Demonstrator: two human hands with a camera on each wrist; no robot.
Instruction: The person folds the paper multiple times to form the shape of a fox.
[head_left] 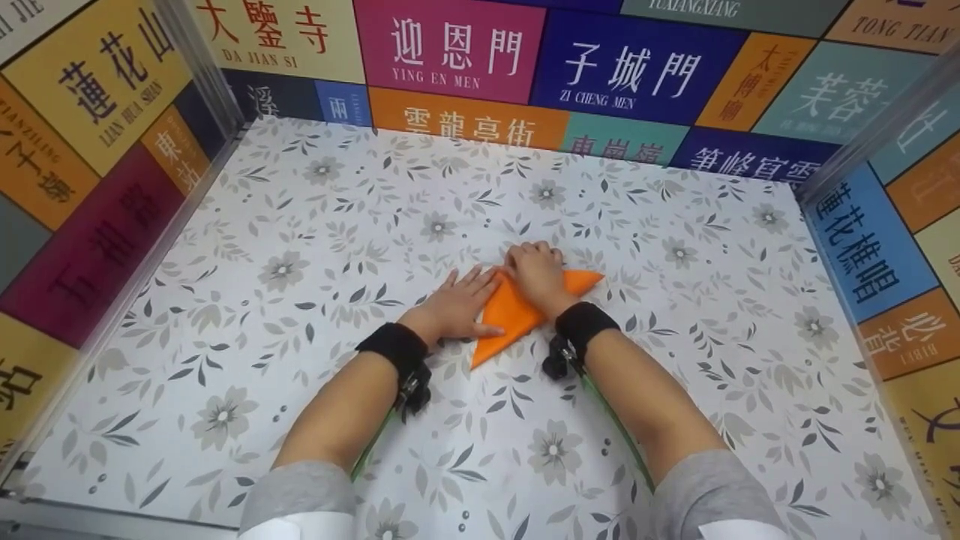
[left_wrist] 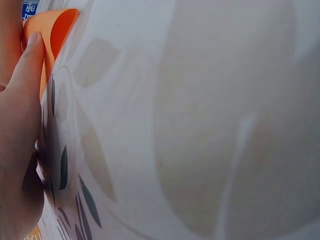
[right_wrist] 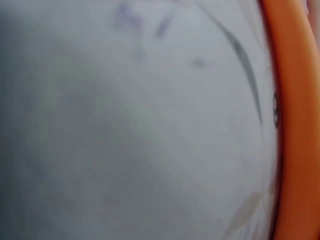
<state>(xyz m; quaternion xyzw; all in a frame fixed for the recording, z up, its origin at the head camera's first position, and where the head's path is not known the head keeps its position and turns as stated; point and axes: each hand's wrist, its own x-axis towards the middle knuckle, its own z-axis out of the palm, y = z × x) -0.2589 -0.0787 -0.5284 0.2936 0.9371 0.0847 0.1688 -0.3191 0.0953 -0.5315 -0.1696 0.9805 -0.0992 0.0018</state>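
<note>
On the patterned table lies a sheet of orange paper (head_left: 513, 309), folded over into a roughly triangular shape. Its bend looks rounded and uncreased where an end of the paper (left_wrist: 61, 25) shows in the left wrist view. My left hand (head_left: 457, 306) rests at the paper's left side, fingers spread, with the thumb lying on the paper. At the far corner my right hand (head_left: 536, 274) has its fingers bent and seems to pinch the paper; the fingertips are mostly hidden. The right wrist view shows only an orange edge of paper (right_wrist: 300, 125) closely.
The white table (head_left: 360, 217) carries a grey leaf and flower print. Upright panels with coloured name signs (head_left: 450, 52) border its back and both sides. Each wrist wears a black strap (head_left: 394, 349) with a small camera.
</note>
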